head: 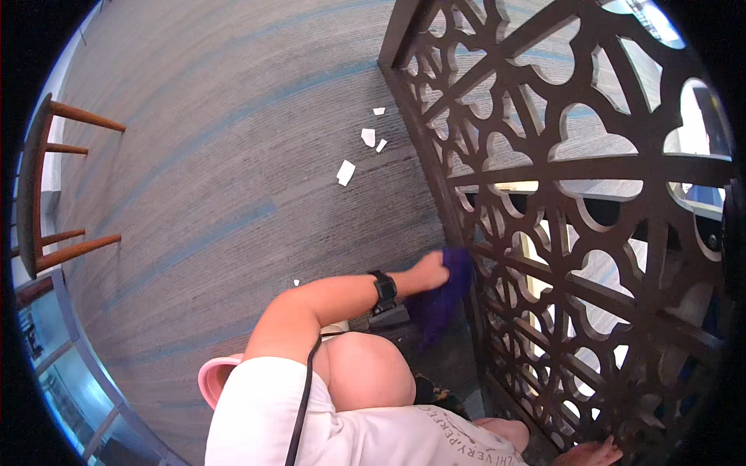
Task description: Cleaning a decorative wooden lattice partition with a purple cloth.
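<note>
My left hand [430, 271], with a black watch on its wrist, is closed on a purple cloth [451, 285]. The cloth hangs down against the lower frame of a dark brown lattice screen [647, 169]. At the lower right edge my right hand [588, 453] lies by the screen's lattice, fingers extended; part of it is cut off by the picture's rim. Behind my left wrist a grey object [389, 317] is partly hidden. My bent knee [370, 370] is close to the screen.
Several white scraps [345, 173] lie on the grey and blue striped carpet [233, 145]. A pink container [215, 373], likely a bucket, stands behind my left upper arm. A wooden chair [36, 186] is at the far left. A black cord crosses my sleeve.
</note>
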A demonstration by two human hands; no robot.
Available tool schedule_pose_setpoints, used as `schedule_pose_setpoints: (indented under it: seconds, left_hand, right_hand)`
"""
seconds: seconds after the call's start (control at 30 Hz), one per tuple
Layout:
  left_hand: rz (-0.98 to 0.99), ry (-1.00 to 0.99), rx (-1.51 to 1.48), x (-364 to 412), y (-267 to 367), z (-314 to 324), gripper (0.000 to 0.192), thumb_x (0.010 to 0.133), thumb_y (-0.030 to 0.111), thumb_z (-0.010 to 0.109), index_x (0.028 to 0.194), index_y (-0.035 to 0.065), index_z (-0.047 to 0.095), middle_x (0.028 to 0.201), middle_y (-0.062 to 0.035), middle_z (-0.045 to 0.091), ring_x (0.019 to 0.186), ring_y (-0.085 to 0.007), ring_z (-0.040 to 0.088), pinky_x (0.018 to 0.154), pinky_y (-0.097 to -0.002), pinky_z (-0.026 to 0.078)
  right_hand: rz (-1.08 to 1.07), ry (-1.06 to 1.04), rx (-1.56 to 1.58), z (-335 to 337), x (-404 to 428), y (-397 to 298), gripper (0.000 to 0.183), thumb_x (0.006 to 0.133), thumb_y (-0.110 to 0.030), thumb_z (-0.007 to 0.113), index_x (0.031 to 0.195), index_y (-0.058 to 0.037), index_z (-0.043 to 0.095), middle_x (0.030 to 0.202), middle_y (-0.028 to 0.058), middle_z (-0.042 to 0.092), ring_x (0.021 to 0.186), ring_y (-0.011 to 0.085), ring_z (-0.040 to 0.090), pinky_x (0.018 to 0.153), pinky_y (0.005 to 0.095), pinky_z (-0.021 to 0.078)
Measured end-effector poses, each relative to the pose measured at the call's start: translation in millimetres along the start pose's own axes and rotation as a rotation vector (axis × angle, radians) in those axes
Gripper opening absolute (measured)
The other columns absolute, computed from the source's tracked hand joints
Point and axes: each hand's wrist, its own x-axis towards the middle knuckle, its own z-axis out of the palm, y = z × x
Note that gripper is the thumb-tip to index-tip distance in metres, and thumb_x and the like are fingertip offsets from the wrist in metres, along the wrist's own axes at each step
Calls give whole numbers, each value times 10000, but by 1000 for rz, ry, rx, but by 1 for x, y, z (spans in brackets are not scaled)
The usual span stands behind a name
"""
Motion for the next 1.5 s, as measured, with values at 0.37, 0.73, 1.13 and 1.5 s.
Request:
schedule_pose_setpoints:
  seconds: [0.37,0.73,1.13,1.5]
  left_hand:
    - [-215,693,137,115,-4,-66,365,722,103,446,1032,-90,463,1061,-260,485,1003,-374,459,853,-405,361]
    - [712,1161,-591,193,221,-350,167,690,130,538,810,19,567,811,-130,589,752,-246,585,657,-368,460]
    - [158,907,1113,161,125,-234,398,691,54,504,1058,-61,402,1046,-228,432,912,-393,499,786,-453,431]
    - [-751,-227,945,-113,160,-237,285,596,109,511,865,30,563,714,-81,568,714,-184,541,622,-349,411]
  right_hand:
    - [-455,-90,-431,0,8,17,221,859,-122,441,659,-69,363,666,64,287,552,219,227,580,315,288]
    - [-292,-41,-434,23,-2,-25,287,899,-218,370,794,-1,525,742,133,513,664,279,428,702,407,365]
    - [-336,-5,-450,27,2,-42,272,900,-220,385,687,-64,451,726,79,422,629,258,353,655,369,328]
    - [-262,0,-197,-2,-10,36,434,933,-376,244,931,-54,535,927,79,469,690,198,411,676,326,364]
